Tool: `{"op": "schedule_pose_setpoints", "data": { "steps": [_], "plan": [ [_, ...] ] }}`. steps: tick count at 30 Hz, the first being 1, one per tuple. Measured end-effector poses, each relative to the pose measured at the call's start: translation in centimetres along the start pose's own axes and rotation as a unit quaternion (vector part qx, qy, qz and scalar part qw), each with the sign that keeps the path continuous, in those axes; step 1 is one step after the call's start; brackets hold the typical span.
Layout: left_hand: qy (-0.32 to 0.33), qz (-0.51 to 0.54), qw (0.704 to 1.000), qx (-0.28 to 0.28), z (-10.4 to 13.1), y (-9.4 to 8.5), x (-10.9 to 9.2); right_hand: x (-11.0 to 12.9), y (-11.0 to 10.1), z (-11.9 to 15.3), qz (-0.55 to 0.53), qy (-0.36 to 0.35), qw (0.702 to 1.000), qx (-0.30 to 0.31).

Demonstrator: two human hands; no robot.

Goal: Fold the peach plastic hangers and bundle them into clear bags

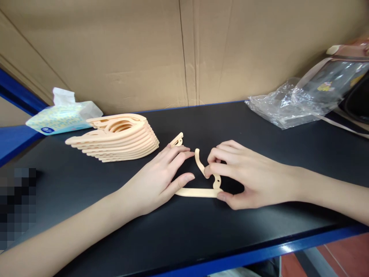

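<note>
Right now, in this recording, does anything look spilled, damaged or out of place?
No spill or damage shows. The only oddity is a pixelated patch at the left edge, hiding what lies there. The clear plastic at right is crumpled, and the hanger stack is slightly stepped, but neither looks wrong.

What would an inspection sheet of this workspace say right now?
Surface: black table, blue edge.
Job's things: pale hook and flat bar at centre, any joint partly hidden; another pale piece farther back; stack of pale hangers, left.
Clutter: tissue pack, back left; crumpled plastic wrap and bag, back right.
Left hand: palm down, over the bar's left end.
Right hand: fingers at the hook, thumb at the bar's right end.
Cables: nothing seen.
Surroundings: cardboard behind; reddish floor, lower right.
</note>
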State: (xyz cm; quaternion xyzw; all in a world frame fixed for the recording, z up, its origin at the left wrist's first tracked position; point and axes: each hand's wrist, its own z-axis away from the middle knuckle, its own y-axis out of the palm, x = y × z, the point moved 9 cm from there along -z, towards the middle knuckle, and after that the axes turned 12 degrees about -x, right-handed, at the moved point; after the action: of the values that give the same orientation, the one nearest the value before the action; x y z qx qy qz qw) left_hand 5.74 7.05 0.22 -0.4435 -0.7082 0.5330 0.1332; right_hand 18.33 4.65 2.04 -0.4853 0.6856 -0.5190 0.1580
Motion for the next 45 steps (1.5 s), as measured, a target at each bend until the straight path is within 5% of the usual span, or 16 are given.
{"op": "schedule_pose_setpoints", "data": {
  "steps": [14, 22, 35, 45],
  "plan": [
    [-0.02, -0.019, 0.999, -0.023, 0.3, -0.3, 0.3, -2.5, -1.3, 0.2, 0.059, 0.034, 0.998, 0.007],
    [0.101, -0.159, 0.98, -0.059, 0.4, -0.8, -2.0, -2.8, -1.2, 0.3, 0.064, 0.051, 0.997, 0.012],
    [0.046, -0.098, 0.994, -0.031, 0.7, -0.2, -0.4, -5.4, -1.7, 0.7, 0.099, 0.106, 0.989, 0.001],
    [0.007, -0.064, 0.998, 0.005, 0.7, 0.2, 0.4, -3.6, -1.0, 0.5, 0.05, 0.043, 0.998, 0.019]
  ]
}}
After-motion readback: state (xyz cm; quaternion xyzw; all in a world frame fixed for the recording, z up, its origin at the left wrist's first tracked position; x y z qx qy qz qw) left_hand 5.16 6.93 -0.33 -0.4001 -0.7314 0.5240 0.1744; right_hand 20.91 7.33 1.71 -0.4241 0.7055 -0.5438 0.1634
